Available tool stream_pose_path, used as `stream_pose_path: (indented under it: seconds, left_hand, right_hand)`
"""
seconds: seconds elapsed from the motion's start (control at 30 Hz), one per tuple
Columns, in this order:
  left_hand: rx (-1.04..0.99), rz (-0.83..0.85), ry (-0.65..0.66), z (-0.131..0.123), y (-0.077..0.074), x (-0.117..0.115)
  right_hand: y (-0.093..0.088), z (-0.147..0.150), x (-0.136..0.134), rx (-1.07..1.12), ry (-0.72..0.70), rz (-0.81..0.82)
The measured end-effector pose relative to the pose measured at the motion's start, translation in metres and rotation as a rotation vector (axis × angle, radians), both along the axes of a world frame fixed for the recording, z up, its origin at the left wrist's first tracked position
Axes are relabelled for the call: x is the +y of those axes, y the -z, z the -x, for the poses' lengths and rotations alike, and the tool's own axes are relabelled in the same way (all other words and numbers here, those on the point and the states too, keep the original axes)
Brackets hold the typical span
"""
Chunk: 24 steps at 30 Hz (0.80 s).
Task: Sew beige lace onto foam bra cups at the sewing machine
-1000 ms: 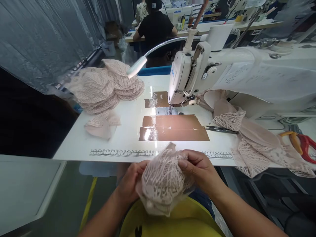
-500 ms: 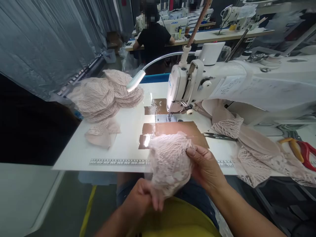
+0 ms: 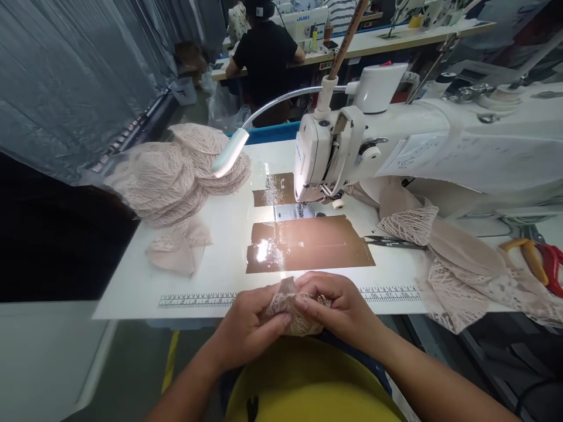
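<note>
Between my two hands, at the front edge of the table, is a beige lace fabric piece (image 3: 299,319), bunched up small. My left hand (image 3: 253,322) grips its left side, thumb pressed on top. My right hand (image 3: 338,305) pinches it from the right, with thumb and fingers closed. Part of the piece is hidden under the fingers. Beyond the hands, brown tape (image 3: 308,243) covers the table in front of the needle of a white sewing machine (image 3: 325,158).
Stacked lace pieces (image 3: 162,176) lie at the left, with a loose piece (image 3: 180,246) nearer. A lamp (image 3: 231,152) overhangs the table. Black snips (image 3: 393,241), more lace fabric (image 3: 461,269) and red-handled scissors (image 3: 549,269) are at the right. A person (image 3: 264,58) sits behind.
The lace piece was spread out and hanging between my hands; now it is gathered small. Both hands have come closer together, my left hand moving up and my right hand inward.
</note>
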<state>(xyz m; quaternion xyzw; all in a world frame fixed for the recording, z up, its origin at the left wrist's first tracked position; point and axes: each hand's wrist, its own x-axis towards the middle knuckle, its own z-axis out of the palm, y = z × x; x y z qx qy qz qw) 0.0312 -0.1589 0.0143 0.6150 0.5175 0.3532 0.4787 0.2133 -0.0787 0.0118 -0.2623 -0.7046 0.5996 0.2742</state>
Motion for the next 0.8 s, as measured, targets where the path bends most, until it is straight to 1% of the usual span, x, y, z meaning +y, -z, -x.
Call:
stream_pose_path:
  seconds: [0.1, 0.17, 0.27, 0.37, 0.47, 0.67, 0.8]
  left_hand:
    - [0.081, -0.038, 0.028, 0.005, -0.002, 0.002]
    - [0.118, -0.069, 0.003, 0.010, -0.006, 0.005]
    - [0.162, -0.125, -0.056, 0.015, -0.009, 0.012]
    - [0.193, -0.150, -0.070, 0.016, -0.009, 0.020]
    - [0.163, -0.133, -0.068, 0.016, -0.009, 0.027]
    - [0.008, -0.030, -0.050, 0.017, -0.009, 0.034]
    - [0.001, -0.032, -0.068, 0.016, -0.008, 0.035]
  right_hand:
    - [0.001, 0.003, 0.003, -0.084, 0.078, -0.004]
    - [0.002, 0.006, 0.005, -0.132, 0.106, -0.013]
    - [0.003, 0.011, 0.008, -0.163, 0.115, -0.042]
    - [0.003, 0.015, 0.011, -0.176, 0.101, -0.042]
    - [0.001, 0.017, 0.014, -0.177, 0.091, -0.048]
    - [-0.005, 0.017, 0.024, -0.138, 0.026, -0.053]
    - [-0.007, 0.016, 0.031, -0.134, 0.012, -0.052]
